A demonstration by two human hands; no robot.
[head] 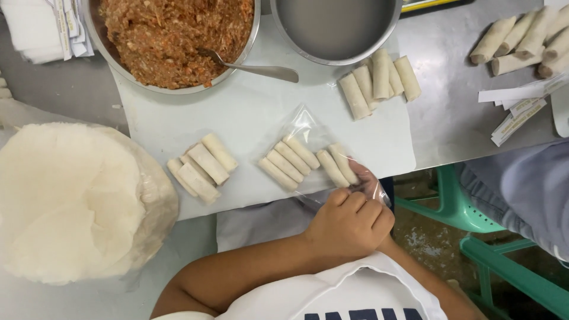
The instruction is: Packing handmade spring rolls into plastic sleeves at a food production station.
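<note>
A clear plastic bag [308, 151] lies on the white board [249, 112] near the table's front edge, with several pale spring rolls side by side inside it. My left hand [348, 222] is curled into a fist over the bag's open end at the table edge, gripping the crumpled plastic. My right hand is almost wholly hidden beneath the left one. Only its wrist [396, 248] shows, so its grip is hidden. A loose pile of rolls [201, 167] lies just left of the bag.
A metal bowl of brown minced filling [178, 35] with a spoon [255, 69] stands at the back, with a second metal bowl [335, 29] holding cloudy liquid beside it. Round wrappers [71, 201] are stacked at left. More rolls [379, 83] [524, 41], paper slips [515, 109], a green chair [468, 219] and another person's grey-clad leg [527, 189] are at right.
</note>
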